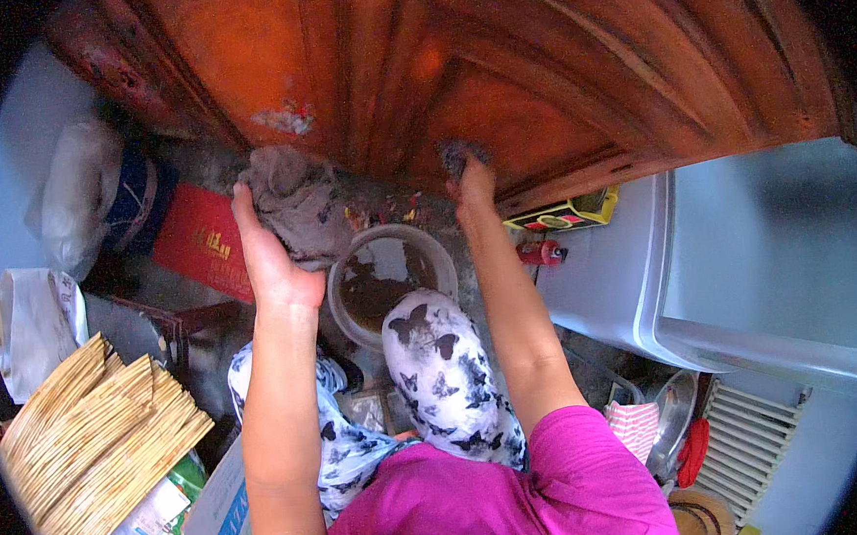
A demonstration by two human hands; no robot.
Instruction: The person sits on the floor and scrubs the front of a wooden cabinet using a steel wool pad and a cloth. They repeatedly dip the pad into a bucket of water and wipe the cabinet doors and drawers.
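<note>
Left arm extends far; left hand [287, 278] lies palm-up beneath limp grey-brown cloth [297, 202], finger closure hidden, cannot tell. To its right, right hand [474, 181] grips crumpled dark-grey wad [455, 154] at reddish-brown wooden panel [508, 116].

Wooden panel [527, 114]: reddish-brown, glossy, with moulded framing; pale, worn patch on the left part; set across the top of the view. Cloth [297, 207]: grey-brown, crumpled into loose folds; held up at the panel's lower edge, below the worn patch. Scrubber [456, 156]: dark grey, rough, bunched; partly hidden, against the panel, right of the cloth.
</note>
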